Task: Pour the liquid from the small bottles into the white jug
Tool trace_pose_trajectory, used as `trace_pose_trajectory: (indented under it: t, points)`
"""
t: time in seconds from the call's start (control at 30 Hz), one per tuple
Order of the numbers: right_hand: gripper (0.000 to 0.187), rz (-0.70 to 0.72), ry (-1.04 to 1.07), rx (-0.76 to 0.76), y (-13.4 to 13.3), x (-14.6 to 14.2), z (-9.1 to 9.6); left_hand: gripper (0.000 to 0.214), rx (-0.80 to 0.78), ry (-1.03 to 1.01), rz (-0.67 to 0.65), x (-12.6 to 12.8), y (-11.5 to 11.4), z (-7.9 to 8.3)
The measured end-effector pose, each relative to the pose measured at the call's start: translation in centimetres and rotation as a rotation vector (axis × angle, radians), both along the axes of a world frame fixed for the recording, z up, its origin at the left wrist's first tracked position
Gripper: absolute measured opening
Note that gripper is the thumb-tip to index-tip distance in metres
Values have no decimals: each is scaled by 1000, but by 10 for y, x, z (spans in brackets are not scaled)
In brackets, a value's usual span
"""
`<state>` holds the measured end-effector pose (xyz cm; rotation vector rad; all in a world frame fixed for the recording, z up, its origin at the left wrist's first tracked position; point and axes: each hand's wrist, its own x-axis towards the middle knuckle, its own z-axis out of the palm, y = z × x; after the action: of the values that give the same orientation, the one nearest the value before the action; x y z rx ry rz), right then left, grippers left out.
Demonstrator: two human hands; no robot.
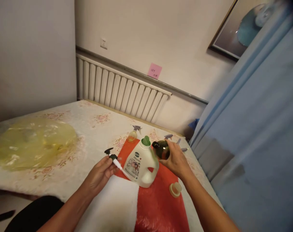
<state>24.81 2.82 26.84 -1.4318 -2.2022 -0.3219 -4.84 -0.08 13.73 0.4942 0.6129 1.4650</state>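
Note:
Between thumb and fingers, my left hand [101, 172] holds a pump dispenser top [114, 160] with a black head and white tube, left of the jug. My right hand [176, 161] grips a dark bottle [161, 149], tilted with its mouth toward the jug's neck. I cannot tell whether the bottle touches the jug. A large pale laundry detergent jug [141, 164] stands upright with its green-spouted mouth [145, 140] uncovered. Its likely cap, a translucent one [175, 189], lies to the right on a red plastic sheet [158, 209].
A white towel [114, 203] lies in front of the jug. Behind stands a spray bottle [133, 134], with more grey spray heads [169, 137] at right. A yellow plastic bag [35, 141] spreads over the flowered bedcover [98, 129]. A radiator [122, 90] and blue curtain [252, 129] border the bed.

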Motion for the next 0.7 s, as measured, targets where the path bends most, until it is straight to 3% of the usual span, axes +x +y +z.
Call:
trace_pose_trajectory:
  t: [0.17,0.33,0.5,0.7]
  points:
    - [70,79,188,-88,-45,12,-23,19,98,51,105,24,-10,50]
    - [76,59,309,-169,-80,14,-64,29,216,123,145,45,-17,81]
    - [71,28,388,-170,-92,11,-80,36,271,191,110,62,-21,89]
    - [66,57,452,-204,-100,1,-77,41,304,391,56,84,-29,79]
